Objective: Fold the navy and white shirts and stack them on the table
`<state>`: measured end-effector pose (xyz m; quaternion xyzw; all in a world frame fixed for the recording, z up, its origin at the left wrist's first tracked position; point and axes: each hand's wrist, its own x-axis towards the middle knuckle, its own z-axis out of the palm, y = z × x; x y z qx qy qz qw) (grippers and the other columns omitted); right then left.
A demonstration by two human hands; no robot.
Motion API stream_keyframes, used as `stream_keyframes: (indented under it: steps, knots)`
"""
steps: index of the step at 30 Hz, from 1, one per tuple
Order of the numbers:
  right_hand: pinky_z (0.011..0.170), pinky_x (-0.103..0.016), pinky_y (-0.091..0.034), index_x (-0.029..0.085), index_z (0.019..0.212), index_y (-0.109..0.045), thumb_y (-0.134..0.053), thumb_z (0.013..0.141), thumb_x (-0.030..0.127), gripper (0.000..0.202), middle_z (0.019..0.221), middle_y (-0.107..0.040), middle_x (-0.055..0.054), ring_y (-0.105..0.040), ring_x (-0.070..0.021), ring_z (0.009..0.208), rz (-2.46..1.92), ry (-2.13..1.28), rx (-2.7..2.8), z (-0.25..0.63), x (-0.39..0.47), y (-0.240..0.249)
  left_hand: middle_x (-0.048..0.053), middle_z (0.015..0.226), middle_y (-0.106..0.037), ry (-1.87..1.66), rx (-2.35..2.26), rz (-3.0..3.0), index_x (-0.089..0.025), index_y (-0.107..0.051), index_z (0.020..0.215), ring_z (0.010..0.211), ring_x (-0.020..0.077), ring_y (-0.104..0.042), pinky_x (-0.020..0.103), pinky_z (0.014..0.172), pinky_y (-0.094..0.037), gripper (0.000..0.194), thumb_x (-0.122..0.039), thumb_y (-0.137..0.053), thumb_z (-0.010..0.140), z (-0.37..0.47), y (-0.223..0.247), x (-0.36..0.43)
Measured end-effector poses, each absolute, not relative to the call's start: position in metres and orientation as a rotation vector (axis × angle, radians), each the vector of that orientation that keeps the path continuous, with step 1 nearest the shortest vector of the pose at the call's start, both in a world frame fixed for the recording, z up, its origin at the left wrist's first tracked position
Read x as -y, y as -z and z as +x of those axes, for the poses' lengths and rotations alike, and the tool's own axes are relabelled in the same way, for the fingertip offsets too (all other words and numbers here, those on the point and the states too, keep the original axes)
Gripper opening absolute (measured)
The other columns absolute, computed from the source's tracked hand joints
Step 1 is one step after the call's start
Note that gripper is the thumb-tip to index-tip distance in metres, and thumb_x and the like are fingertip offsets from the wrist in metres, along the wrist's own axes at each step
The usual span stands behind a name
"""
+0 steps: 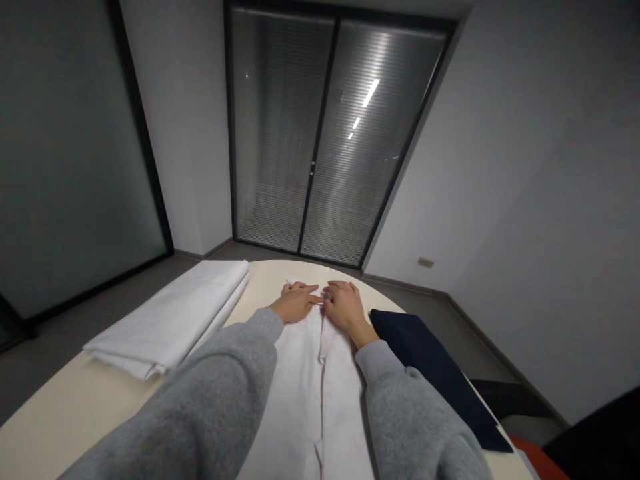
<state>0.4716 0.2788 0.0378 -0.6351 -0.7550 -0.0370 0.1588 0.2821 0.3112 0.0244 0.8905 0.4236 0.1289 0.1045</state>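
Note:
A white garment (300, 393) lies lengthwise on the table in front of me, with an open seam running down its middle. Its exact kind is hard to make out. Near the far end, my left hand (299, 303) rests on the cloth, index finger reaching to the middle seam and gripping at the edge. Facing it, my right hand (345, 307) has bent fingers closed on the other edge of the seam. The fingertips of both hands almost meet there, and they partly hide the fabric between them.
A folded white cloth (175, 313) lies on the left of the round cream table (120, 400). Folded dark navy fabric (435, 367) lies along the right edge. Beyond that edge are a dark chair part (515, 398) and something red (537, 457). Glass doors (320, 147) with blinds stand behind.

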Motion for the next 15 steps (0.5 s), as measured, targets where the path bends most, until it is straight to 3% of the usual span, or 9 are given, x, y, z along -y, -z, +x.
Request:
stream_keyframes:
  steps: [3,7,12,15]
  knots:
    - [0.118,-0.048,-0.028,0.025,0.123,-0.074,-0.056,0.092,0.03,0.037,0.139,-0.064,-0.01,-0.05,-0.0301,0.134,-1.877,0.142,2.075,0.475,-0.277,-0.044,-0.007,0.168,-0.04,-0.375,-1.218,2.676,-0.053,-0.063,0.138,0.146,0.0329,-0.039,0.064,0.117,-0.024,0.051,-0.026,-0.045,0.099,0.284,-0.027,-0.308]
    - [0.108,-0.046,-0.04,0.024,0.136,-0.067,-0.048,0.096,0.031,0.044,0.139,-0.063,-0.012,-0.051,-0.032,0.131,-1.951,0.141,1.956,0.48,-0.28,-0.05,-0.006,0.169,-0.039,-0.361,-1.121,2.76,-0.047,-0.066,0.134,0.155,0.0371,-0.028,0.071,0.12,-0.015,0.043,-0.031,-0.047,0.099,0.285,-0.029,-0.303]
    - [0.112,-0.04,-0.039,0.018,0.146,-0.058,-0.031,0.103,0.028,0.052,0.148,-0.06,-0.012,-0.051,-0.0275,0.137,-1.989,0.051,1.926,0.479,-0.288,-0.045,-0.009,0.171,-0.034,-0.317,-1.023,2.719,-0.045,-0.07,0.126,0.158,0.0378,-0.024,0.073,0.122,-0.009,0.035,-0.044,-0.045,0.102,0.288,-0.03,-0.299]
    - [0.121,-0.046,-0.032,0.017,0.154,-0.05,-0.026,0.107,0.033,0.056,0.158,-0.053,-0.011,-0.045,-0.0272,0.147,-1.99,-0.057,2.023,0.472,-0.288,-0.033,-0.007,0.169,-0.038,-0.3,-1.004,2.7,-0.042,-0.073,0.122,0.159,0.0399,-0.021,0.076,0.121,-0.008,0.035,-0.045,-0.044,0.102,0.291,-0.025,-0.302]
